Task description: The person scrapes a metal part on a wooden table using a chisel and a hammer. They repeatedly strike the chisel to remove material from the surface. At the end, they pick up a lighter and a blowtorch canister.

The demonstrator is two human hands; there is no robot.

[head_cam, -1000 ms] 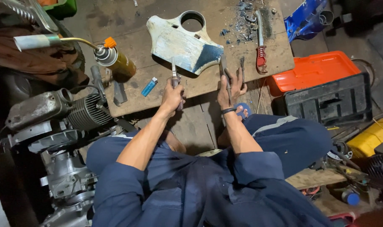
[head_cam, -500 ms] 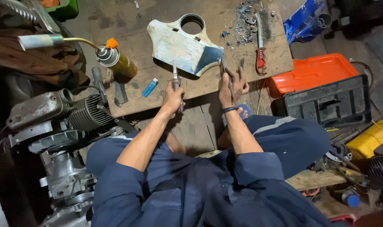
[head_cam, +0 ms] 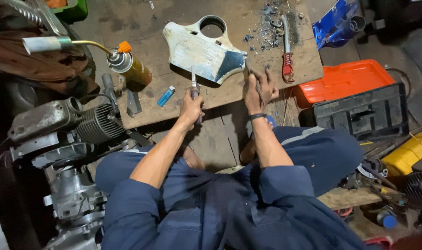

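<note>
A white and blue painted metal cover [head_cam: 204, 53] with a round hole lies on a wooden board [head_cam: 183, 18]. My left hand [head_cam: 191, 109] is shut on a thin metal tool [head_cam: 193, 78] whose tip touches the cover's near edge. My right hand [head_cam: 259, 88] rests on the board by the cover's blue corner, fingers around a second slim dark tool [head_cam: 253, 79].
A gas torch can [head_cam: 130, 67] with a bent nozzle and a blue lighter [head_cam: 165, 96] lie left on the board. A red-handled tool [head_cam: 287, 55] and paint chips lie to the right. An engine [head_cam: 62, 139] sits at left, an orange and black toolbox [head_cam: 354, 99] at right.
Both hands have kept their place at the cover's near edge; the left hand's tool shifted slightly along it. The view drifted a little.
</note>
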